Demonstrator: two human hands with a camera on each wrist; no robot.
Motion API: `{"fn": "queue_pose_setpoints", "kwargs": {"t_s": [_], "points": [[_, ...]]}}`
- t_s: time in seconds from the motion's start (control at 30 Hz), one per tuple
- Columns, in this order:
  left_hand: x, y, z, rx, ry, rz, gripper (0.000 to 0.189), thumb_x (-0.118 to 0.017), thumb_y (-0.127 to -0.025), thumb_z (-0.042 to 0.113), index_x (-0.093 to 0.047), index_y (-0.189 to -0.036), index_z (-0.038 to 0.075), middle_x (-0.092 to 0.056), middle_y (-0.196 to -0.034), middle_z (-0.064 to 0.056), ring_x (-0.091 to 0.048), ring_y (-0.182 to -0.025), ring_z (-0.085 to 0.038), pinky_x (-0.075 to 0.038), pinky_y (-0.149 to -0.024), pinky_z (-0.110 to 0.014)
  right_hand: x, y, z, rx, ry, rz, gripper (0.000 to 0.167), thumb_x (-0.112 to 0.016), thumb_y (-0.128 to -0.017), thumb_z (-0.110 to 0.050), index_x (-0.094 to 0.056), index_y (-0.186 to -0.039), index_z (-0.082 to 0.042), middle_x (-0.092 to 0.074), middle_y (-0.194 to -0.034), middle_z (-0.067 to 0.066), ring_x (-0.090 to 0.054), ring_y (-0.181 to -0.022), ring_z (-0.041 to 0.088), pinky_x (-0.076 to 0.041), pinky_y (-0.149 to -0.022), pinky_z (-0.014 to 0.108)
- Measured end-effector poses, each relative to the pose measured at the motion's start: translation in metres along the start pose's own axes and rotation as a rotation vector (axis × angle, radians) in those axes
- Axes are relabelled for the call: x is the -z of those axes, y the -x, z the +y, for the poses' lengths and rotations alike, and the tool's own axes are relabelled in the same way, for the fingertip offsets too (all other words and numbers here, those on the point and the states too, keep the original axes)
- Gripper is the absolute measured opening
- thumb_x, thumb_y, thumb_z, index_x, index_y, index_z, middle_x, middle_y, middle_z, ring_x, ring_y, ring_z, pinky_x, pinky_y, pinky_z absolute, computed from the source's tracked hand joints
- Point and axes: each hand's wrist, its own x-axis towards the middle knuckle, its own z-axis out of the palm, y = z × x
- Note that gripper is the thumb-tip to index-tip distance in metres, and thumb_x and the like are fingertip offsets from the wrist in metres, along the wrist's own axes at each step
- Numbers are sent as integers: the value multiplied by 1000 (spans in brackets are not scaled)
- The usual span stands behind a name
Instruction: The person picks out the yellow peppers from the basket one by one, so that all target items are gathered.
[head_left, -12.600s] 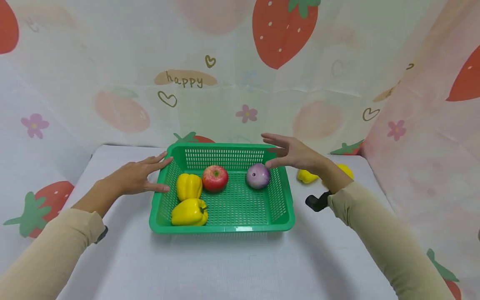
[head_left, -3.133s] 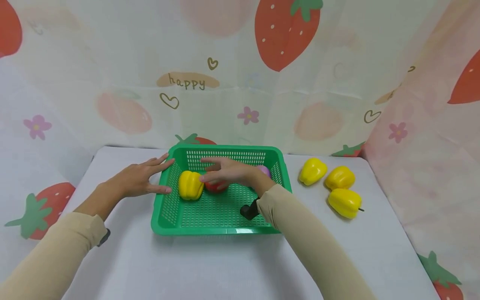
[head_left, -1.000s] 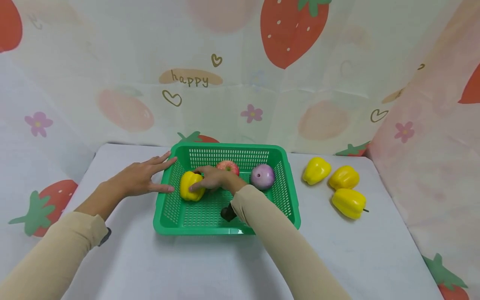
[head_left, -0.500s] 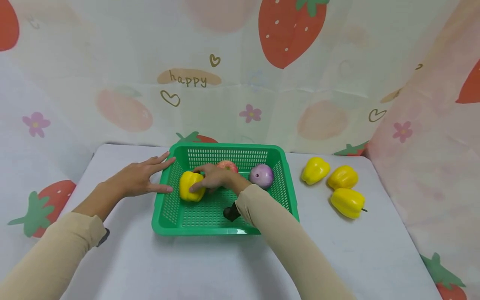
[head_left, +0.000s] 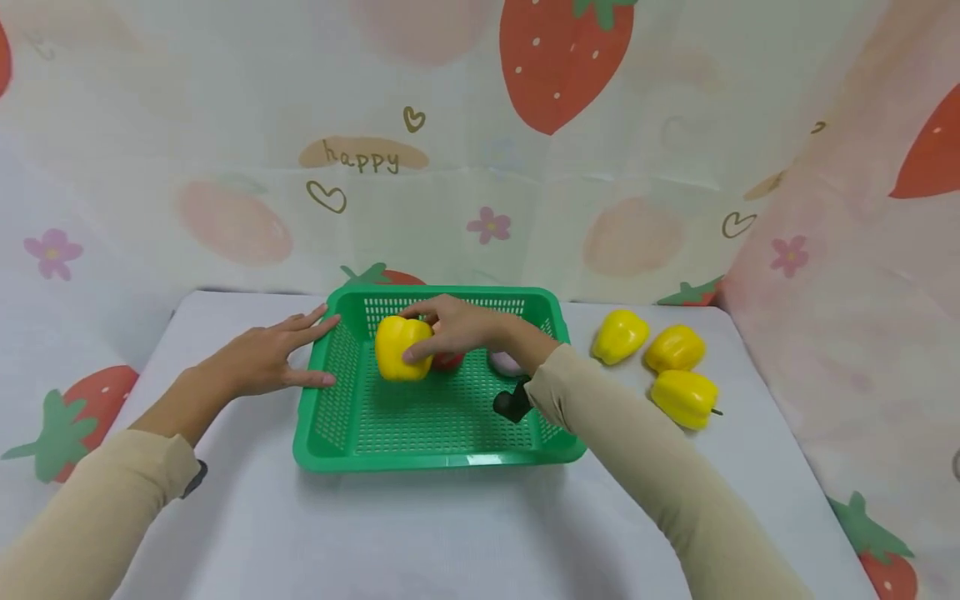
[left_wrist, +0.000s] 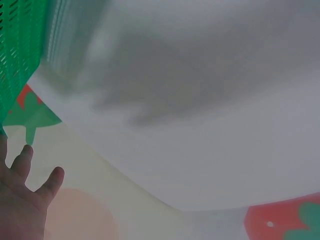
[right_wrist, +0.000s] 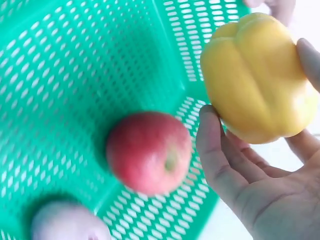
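My right hand [head_left: 465, 325] grips a yellow bell pepper [head_left: 401, 348] between thumb and fingers, raised over the left part of a green plastic basket [head_left: 442, 459]. In the right wrist view the pepper [right_wrist: 260, 80] hangs above the basket floor, with a red apple [right_wrist: 150, 152] lying below it and a pale purple round vegetable [right_wrist: 70, 222] farther along. The forearm partly covers that purple vegetable [head_left: 506, 363] in the head view. My left hand [head_left: 262, 358] rests at the basket's left rim with its fingers spread; in the left wrist view only part of the hand [left_wrist: 25, 195] shows.
Three more yellow bell peppers lie on the white table right of the basket: a rear one [head_left: 620, 337], a middle one [head_left: 675, 348] and a front one [head_left: 686, 398]. A strawberry-print cloth [head_left: 450, 242] hangs behind and around the table [head_left: 420, 533].
My right hand has lifted the yellow bell pepper off the basket floor and moved it slightly up and right. The left hand stays at the rim. Earlier, other peppers left the basket for the table.
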Motion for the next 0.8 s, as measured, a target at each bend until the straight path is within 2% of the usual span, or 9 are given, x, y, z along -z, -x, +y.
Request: {"fn": "queue_pose_setpoints", "kwargs": {"t_s": [0.13, 0.27, 0.37, 0.47, 0.63, 0.8], "points": [[-1, -1, 0, -7, -6, 5, 96, -65, -85, 65, -28, -158, 14, -20, -164, -17, -33, -140, -50, -34, -104, -71, 16, 22, 0, 1, 29, 12, 67, -75, -89, -32, -46, -147, -13, -59, -123, 5, -55, -110, 25, -53, -88, 30], [-2, 0, -2, -14, 3, 4, 96, -65, -86, 65, -27, -158, 14, -20, -164, -17, -35, -139, -51, -34, -104, -71, 29, 44, 5, 14, 21, 38, 65, -75, -89, -33, -48, -146, -16, -57, -125, 7, -59, -105, 25, -55, -86, 33], [-3, 2, -2, -13, 14, 3, 97, -64, -86, 66, -27, -158, 15, -19, -164, -16, -33, -139, -51, -33, -104, -71, 41, 61, 15, 21, -3, 61, 65, -75, -89, -33, -48, -146, -17, -57, -124, 7, -63, -99, 27, -57, -84, 35], [-3, 3, -2, -11, 15, 4, 97, -64, -86, 66, -26, -158, 15, -19, -164, -17, -34, -139, -51, -34, -103, -71, 54, 80, 26, 15, -5, 93, 65, -74, -90, -33, -47, -146, -17, -58, -125, 8, -63, -105, 28, -55, -90, 38], [-3, 2, -3, -15, 12, 11, 96, -65, -86, 65, -27, -158, 15, -20, -164, -18, -34, -139, -52, -34, -103, -72, 75, 114, 47, -38, -19, 154, 66, -73, -92, -33, -44, -149, -17, -55, -131, 9, -59, -117, 32, -54, -94, 43], [-5, -1, -5, -14, 10, 12, 97, -64, -86, 66, -26, -159, 16, -21, -163, -18, -35, -138, -53, -34, -103, -72, 90, 144, 69, -98, -20, 208, 68, -72, -92, -36, -42, -150, -17, -52, -136, 10, -61, -116, 34, -56, -92, 42]]}}
